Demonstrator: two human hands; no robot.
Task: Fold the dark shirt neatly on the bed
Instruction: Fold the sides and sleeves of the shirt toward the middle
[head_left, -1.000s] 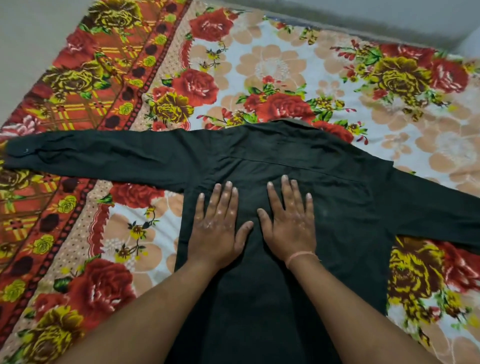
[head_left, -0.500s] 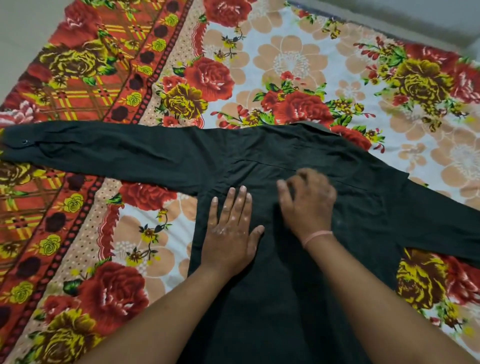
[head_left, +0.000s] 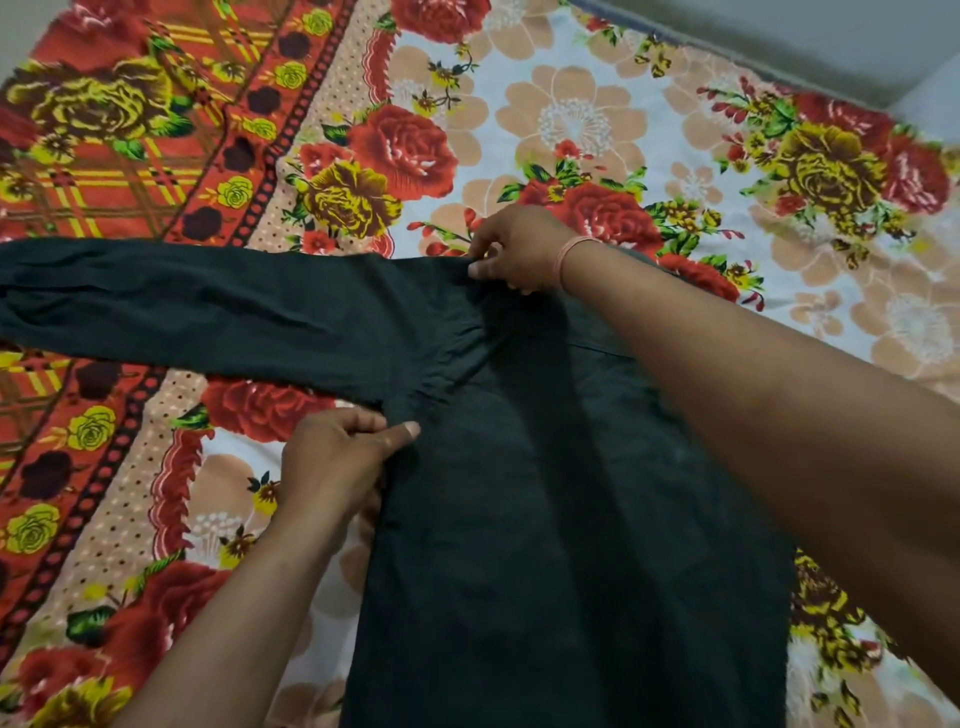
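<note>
The dark shirt (head_left: 519, 519) lies back-up on the flowered bedsheet (head_left: 571, 119), its left sleeve (head_left: 182, 306) stretched out flat to the left. My left hand (head_left: 337, 462) pinches the shirt's left side edge just under the armpit. My right hand (head_left: 519, 249), with a pink band on its wrist, pinches the fabric at the left shoulder near the collar. The cloth between my two hands is puckered into creases. My right forearm crosses over the shirt and hides its right shoulder and sleeve.
The bedsheet carries red and yellow roses, with an orange plaid border (head_left: 104, 171) along the left. A grey wall or floor strip (head_left: 779, 36) runs beyond the bed's far edge at the top right.
Both hands lifted off the middle of the shirt's back. The right moved up to the left shoulder and the left moved to the armpit edge; both now pinch the fabric.
</note>
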